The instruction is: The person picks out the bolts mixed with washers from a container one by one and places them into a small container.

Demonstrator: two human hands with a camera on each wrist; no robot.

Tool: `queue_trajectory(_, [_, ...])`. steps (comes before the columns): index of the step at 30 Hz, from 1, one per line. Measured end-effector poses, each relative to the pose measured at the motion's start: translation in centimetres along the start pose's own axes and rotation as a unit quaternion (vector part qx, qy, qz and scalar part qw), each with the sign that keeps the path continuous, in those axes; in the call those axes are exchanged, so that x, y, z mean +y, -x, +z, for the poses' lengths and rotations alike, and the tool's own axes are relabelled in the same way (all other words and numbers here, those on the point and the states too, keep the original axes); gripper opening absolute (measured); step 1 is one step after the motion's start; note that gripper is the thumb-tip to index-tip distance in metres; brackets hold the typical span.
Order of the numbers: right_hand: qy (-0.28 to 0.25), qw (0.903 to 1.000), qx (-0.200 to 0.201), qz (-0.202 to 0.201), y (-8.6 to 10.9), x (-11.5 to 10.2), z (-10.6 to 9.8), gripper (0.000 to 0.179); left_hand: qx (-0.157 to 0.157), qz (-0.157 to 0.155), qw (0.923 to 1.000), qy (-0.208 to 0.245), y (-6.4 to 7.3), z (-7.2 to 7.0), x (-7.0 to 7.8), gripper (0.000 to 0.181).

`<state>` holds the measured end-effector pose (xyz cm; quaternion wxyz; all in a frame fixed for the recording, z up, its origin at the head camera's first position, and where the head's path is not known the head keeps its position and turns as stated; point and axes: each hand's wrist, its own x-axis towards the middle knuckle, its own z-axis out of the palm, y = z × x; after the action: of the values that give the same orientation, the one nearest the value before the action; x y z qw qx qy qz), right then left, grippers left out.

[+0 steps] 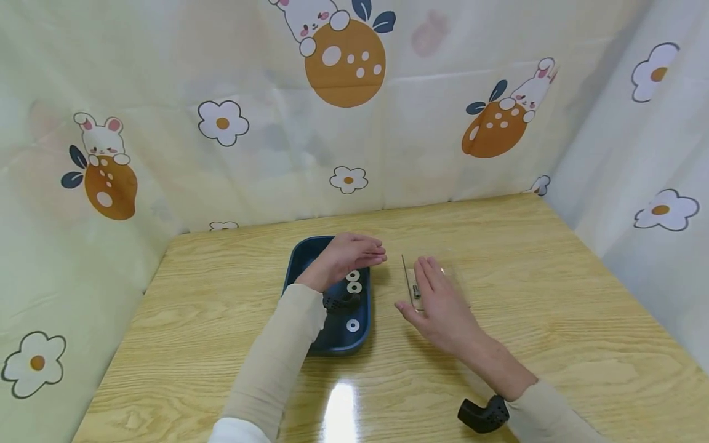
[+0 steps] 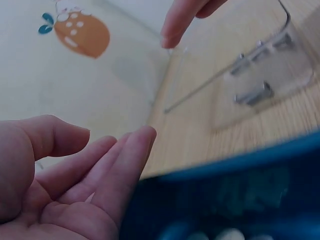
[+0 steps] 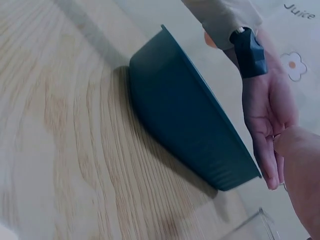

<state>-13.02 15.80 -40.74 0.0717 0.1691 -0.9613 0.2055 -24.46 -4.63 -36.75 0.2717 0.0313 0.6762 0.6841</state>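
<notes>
My left hand (image 1: 350, 257) hovers over the far right part of a dark blue tray (image 1: 339, 352), its fingers loosely extended to the right and holding nothing. Three white washers (image 1: 352, 325) show in that tray; my forearm hides part of it. My right hand (image 1: 443, 304) is above a clear plastic tray (image 2: 305, 82), fingers straight and thumb spread out. Several metal bolts (image 2: 255, 95) lie in the clear tray, partly covered by the right hand in the head view. A thin dark bent rod (image 2: 210, 81) runs along that tray's left side.
Both trays stand on a wood-grain table (image 1: 221, 295), with a gap between them. A patterned curtain (image 1: 266, 166) hangs behind the table and along its sides. A black wrist device (image 1: 484, 415) is on my right forearm.
</notes>
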Motion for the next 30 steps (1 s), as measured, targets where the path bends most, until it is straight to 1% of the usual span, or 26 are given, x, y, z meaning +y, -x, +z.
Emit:
queue_trajectory(6, [-0.004, 0.9998, -0.016, -0.006, -0.2, -1.1, 0.4, 0.084, 0.026, -0.003, 0.9995, 0.015, 0.5, -1.6, -0.1, 0.035])
queue_trajectory(11, [-0.016, 0.9995, -0.024, -0.011, -0.3, -1.9, 0.7, 0.084, 0.05, -0.006, 0.9987, 0.008, 0.8, -2.8, 0.0, 0.035])
queue_trajectory(17, [-0.026, 0.9987, -0.042, -0.016, -0.4, -3.1, 1.4, 0.088, 0.077, -0.005, 0.997, 0.006, 1.0, -4.0, -0.6, 0.036])
queue_trajectory(22, [-0.033, 0.9977, -0.054, -0.022, -0.5, -4.0, 2.0, 0.089, 0.102, -0.014, 0.9946, 0.012, 1.0, -4.4, -1.1, 0.036])
queue_trajectory(25, [-0.039, 0.9971, -0.06, -0.027, -0.6, -4.5, 2.4, 0.09, 0.11, -0.022, 0.9935, 0.015, 1.0, -4.5, -1.3, 0.037])
queue_trajectory(27, [-0.039, 0.9968, -0.063, -0.03, -0.6, -4.8, 2.7, 0.089, 0.116, -0.026, 0.9928, 0.009, 1.0, -4.5, -1.5, 0.039])
queue_trajectory(30, [-0.041, 0.9965, -0.068, -0.024, -0.6, -5.3, 3.1, 0.089, 0.137, -0.032, 0.9899, -0.017, 1.0, -4.6, -1.8, 0.039])
